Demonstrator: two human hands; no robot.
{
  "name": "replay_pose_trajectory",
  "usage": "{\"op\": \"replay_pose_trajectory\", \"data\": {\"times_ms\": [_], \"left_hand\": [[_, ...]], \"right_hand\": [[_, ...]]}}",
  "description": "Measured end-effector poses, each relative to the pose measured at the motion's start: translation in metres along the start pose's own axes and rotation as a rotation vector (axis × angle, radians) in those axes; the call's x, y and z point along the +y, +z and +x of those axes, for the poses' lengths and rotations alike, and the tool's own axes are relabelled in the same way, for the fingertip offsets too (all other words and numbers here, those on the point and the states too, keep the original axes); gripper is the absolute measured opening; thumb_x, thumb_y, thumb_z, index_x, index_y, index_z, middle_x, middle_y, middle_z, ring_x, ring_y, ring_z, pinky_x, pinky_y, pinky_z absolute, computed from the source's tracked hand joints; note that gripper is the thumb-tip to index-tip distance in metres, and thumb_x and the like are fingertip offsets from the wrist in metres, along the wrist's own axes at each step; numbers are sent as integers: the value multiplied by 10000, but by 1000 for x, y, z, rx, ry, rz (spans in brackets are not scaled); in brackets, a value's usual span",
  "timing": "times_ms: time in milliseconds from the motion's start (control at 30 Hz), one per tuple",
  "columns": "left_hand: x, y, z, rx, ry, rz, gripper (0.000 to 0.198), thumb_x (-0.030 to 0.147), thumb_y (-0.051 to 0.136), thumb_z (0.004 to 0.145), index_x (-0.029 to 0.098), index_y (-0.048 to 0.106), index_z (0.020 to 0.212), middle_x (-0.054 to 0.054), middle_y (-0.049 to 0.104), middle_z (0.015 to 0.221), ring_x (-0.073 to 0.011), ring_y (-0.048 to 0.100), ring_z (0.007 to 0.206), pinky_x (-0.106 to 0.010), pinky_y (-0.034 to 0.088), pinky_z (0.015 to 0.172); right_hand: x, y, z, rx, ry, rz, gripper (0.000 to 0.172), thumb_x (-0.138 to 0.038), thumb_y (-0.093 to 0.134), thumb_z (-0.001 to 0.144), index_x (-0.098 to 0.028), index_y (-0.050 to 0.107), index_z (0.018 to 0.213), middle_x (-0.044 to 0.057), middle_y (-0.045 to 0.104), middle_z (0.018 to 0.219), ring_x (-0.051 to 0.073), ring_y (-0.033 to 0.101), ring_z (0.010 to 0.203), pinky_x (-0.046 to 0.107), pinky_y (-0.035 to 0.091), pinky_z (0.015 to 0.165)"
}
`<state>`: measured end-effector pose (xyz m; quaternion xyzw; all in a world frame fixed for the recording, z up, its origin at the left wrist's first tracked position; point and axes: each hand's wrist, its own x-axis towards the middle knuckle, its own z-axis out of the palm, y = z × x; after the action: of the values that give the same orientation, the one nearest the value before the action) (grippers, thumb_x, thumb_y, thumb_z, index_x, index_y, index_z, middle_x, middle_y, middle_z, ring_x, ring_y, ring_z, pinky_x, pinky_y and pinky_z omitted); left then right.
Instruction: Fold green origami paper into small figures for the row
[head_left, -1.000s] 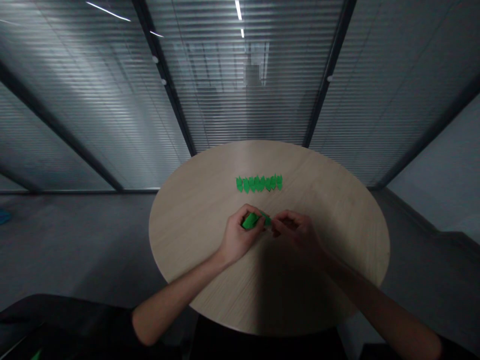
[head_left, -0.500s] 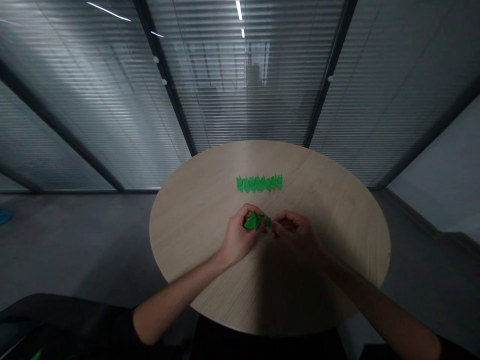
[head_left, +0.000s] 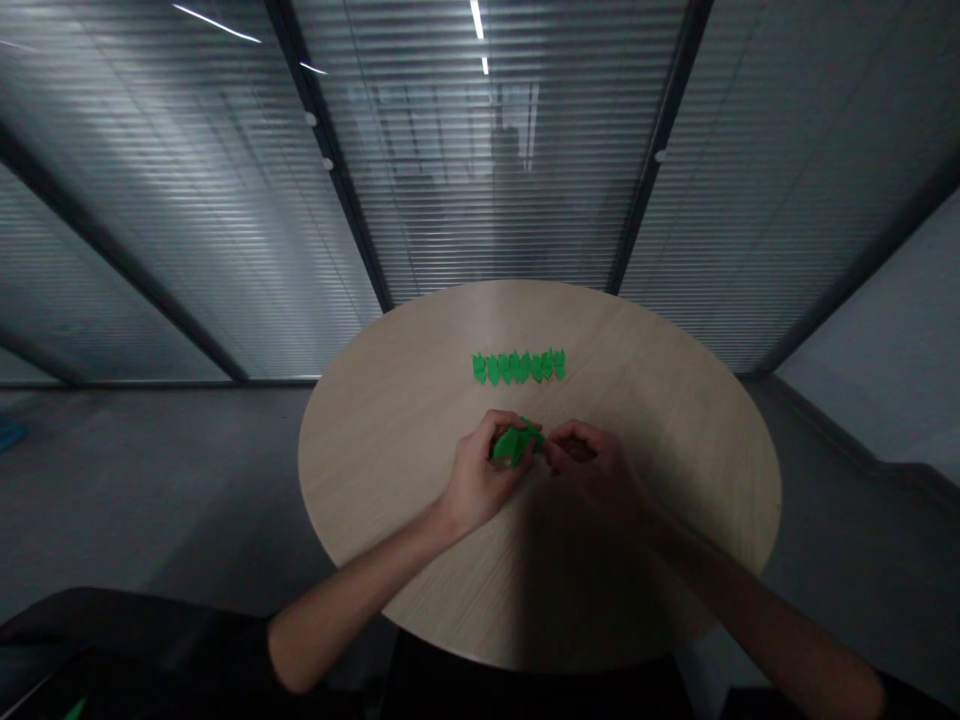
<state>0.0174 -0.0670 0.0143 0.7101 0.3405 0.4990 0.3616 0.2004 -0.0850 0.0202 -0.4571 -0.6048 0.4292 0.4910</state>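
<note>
Sleeves [head_left: 232, 645], dark and pushed up to about the elbow, frame the near edge of a round wooden table [head_left: 390, 430], and at the bottom left corner a green sliver [head_left: 75, 709] shows, too little of it to identify. Over the middle of the table, the left hand [head_left: 481, 475] holds a green piece [head_left: 510, 446], apparently folded paper, with thumb and fingers curled narrowly around it. The right hand [head_left: 600, 470] is just beside it, its fingers bent and drawn together at the right edge of the piece; in the dim light I cannot tell whether they pinch it or only touch it. Judging by its bent, uneven faces, this piece is partway through being shaped, and it is not yet set down with the others. Farther back on the table, apart from both hands, lies a row of small green pieces [head_left: 507, 369], packed side by side with pointed tips; they look finished, though they sit too close to count surely. So a good share seems done, with one in hand and its last folds hard to judge. Beyond the table's far edge stand tall windows with lowered blinds [head_left: 465, 235].
</note>
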Motion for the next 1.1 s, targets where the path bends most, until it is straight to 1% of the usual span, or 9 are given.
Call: {"op": "replay_pose_trajectory", "data": {"times_ms": [100, 233, 367, 533, 633, 733, 833, 967, 1100], "left_hand": [[1, -1, 0, -20, 13, 0, 244, 158, 677, 865, 226, 535, 1052, -82, 734, 1108, -193, 717, 949, -330, 592, 776], [-1, 0, 0, -41, 27, 56, 235, 157, 659, 878, 225, 548, 1073, -73, 742, 1075, -185, 718, 937, -322, 580, 786], [-2, -1, 0, -71, 35, 81, 240, 176, 656, 888, 224, 544, 1094, -74, 744, 1092, -184, 719, 950, -312, 575, 783], [0, -2, -2, -129, 70, 103, 370, 126, 663, 848, 223, 531, 1180, -95, 714, 1200, -203, 705, 1034, -342, 574, 855], [0, -2, -2, -145, 76, 126, 416, 122, 662, 839, 226, 522, 1218, -106, 693, 1248, -211, 701, 1046, -345, 580, 842], [1, -1, -1, -139, 71, 132, 383, 127, 640, 861, 217, 518, 1212, -113, 693, 1248, -210, 701, 1051, -354, 578, 862], [3, -1, 0, -129, 64, 130, 332, 125, 599, 891, 209, 514, 1200, -114, 696, 1244, -206, 697, 1073, -373, 568, 907], [3, -3, 0, -148, 73, 139, 370, 119, 612, 876, 213, 516, 1220, -113, 688, 1259, -210, 690, 1084, -375, 568, 914], [1, -4, -2, -170, 93, 152, 428, 124, 643, 864, 224, 516, 1260, -113, 672, 1295, -205, 694, 1068, -338, 592, 859]], "right_hand": [[1, -1, 0, -13, -31, -28, 199, -371, 680, 853, -186, 646, 788, -10, 614, 635, 122, 562, 559, 244, 427, 521], [2, 0, 0, -28, -25, -16, 205, -394, 679, 872, -190, 701, 875, 0, 649, 669, 133, 593, 588, 249, 458, 544], [1, 0, 0, -15, -8, -36, 213, -389, 663, 886, -193, 712, 820, 6, 659, 663, 135, 598, 584, 247, 457, 538], [6, -1, 0, -11, -43, -35, 220, -392, 642, 902, -185, 701, 854, 9, 656, 676, 134, 600, 595, 245, 464, 556], [11, -1, 0, -3, -56, -53, 269, -441, 630, 922, -184, 689, 873, 12, 653, 682, 137, 601, 591, 245, 468, 551], [13, -2, 0, -32, -42, -60, 286, -464, 630, 928, -186, 694, 929, 11, 657, 693, 137, 604, 582, 246, 481, 548], [10, -2, 0, -65, -44, -41, 240, -421, 660, 910, -199, 714, 981, 21, 694, 770, 141, 622, 619, 250, 498, 565], [3, -1, 0, -48, -61, -87, 180, -359, 639, 912, -203, 727, 931, 4, 673, 709, 133, 605, 587, 243, 475, 544], [1, -1, 0, -34, -70, -125, 240, -394, 592, 940, -190, 705, 880, 6, 651, 673, 130, 596, 559, 242, 458, 526]]}}
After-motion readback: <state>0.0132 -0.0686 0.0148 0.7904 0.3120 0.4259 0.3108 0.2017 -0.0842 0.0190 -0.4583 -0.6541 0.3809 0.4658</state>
